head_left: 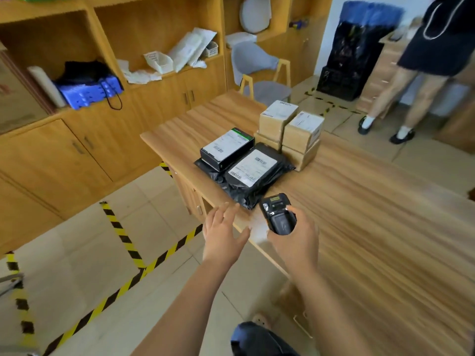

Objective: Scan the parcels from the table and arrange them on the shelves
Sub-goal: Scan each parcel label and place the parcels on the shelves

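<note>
Black poly-bag parcel = ref. item. Lies flat on wooden tabletop, white label up, long axis near-L to far-R.

- L hand: on near side of bag, forearm stretched fwd, palm down, fingers straight & spread, holding nothing. Fingertips close to bag's near edge; contact can't be told.
- R hand: on near side of bag, beside L hand, the two hands apart. Fingers & thumb wrapped round scanner.
- Scanner: black handheld, long axis pointing away from person, display end toward bag's near corner. Whether it touches the bag can't be told.
- Black box parcel: rests on bag's far-L part, label up, long axis approx. parallel w/ bag's label.
- Cardboard boxes x4: 2 stacks of 2 against bag's far-R side, labels on upper pair.
- Shelves: wooden, well beyond bag to L, holding white mailers & baskets.
</note>
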A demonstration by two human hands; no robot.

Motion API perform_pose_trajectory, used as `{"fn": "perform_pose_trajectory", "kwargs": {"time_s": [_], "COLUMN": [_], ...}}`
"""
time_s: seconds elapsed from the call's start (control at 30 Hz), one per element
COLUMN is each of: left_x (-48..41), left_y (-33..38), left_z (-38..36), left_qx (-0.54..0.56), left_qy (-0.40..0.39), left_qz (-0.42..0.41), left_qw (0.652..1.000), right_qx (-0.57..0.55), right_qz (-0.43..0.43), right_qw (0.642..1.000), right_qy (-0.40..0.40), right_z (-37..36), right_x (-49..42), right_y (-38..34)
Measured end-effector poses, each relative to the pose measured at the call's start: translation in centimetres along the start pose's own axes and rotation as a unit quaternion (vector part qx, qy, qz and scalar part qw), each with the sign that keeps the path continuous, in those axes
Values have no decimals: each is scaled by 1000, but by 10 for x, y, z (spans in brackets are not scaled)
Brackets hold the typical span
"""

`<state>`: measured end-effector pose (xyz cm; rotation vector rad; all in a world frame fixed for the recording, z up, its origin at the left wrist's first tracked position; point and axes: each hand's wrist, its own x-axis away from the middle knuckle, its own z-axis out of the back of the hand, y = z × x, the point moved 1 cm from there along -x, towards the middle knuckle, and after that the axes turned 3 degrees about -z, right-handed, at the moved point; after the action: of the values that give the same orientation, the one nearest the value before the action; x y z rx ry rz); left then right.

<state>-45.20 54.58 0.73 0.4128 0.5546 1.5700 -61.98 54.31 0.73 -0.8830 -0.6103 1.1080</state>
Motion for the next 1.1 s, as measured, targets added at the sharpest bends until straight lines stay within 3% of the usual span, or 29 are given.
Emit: {"fn": "perform_pose_trajectory", "kwargs": {"time_s": [0.2,0.43,0.67,0.77,0.93,1.1], "left_x": [-88,-167,-235,-247,-250,-250], "left_y": [-1,-9,-19,-23,-25,-18], "left_z": [-18,-40,-69,-75,-62,-46], "left_qx": [-6,-39,-139,-130,-146,-153], "left_qy": [-37,-89,-235,-256,-220,-216], "left_qz": [2,-58,-46,-62,-206,-379], "left_qw": [999,994,961,956,942,887], "right_qx": [27,58,116,151,267,429], "right_qz": [-25,-74,-146,-166,-160,-76], "right_qw": [999,994,974,965,943,899], "right_qy": [13,56,125,135,119,41], "right_z": [-20,-39,-54,-57,-50,-24], "right_x": [-66,-102,-112,-110,-103,-97], "right_y": [-2,-1,-10,-19,-37,-57]}}
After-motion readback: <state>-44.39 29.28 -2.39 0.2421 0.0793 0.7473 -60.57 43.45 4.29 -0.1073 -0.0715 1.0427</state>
